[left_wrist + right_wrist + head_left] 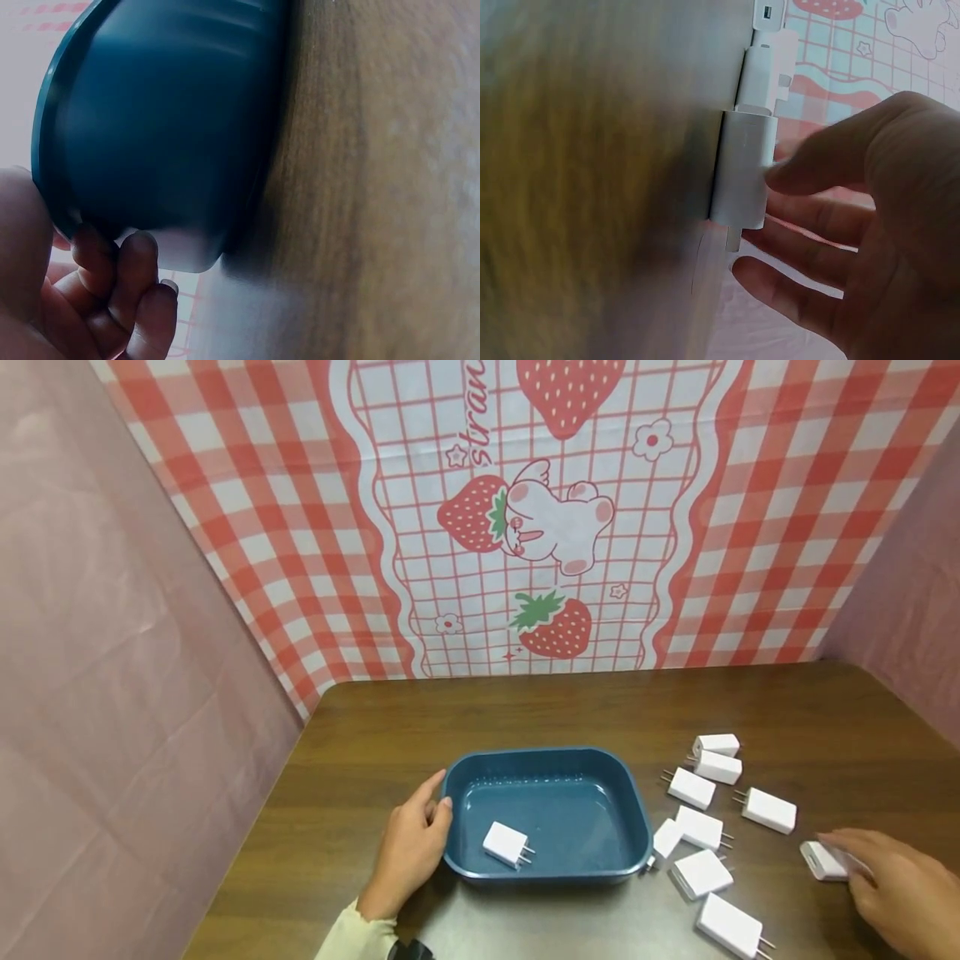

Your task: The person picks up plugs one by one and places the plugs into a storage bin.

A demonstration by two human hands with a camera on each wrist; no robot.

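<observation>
A dark blue rectangular tray [547, 877] stands on the table, with one white charger plug [506, 843] lying inside it. My left hand [412, 843] holds the tray by its left end, thumb at the rim; the left wrist view shows curled fingers [139, 270] against the outer wall. At the far right, my right hand [903, 881] grips another white charger plug [821, 862] lying on the table. In the right wrist view the thumb [817, 161] meets the edge of this charger plug [742, 169], with the other fingers behind it.
Several more white charger plugs lie scattered between the tray and my right hand, among them one at the front [731, 927] and one farther right [770, 811]. A strawberry-print cloth [555, 510] hangs behind the wooden table [360, 735], and pink cloth [135, 652] hangs at the left.
</observation>
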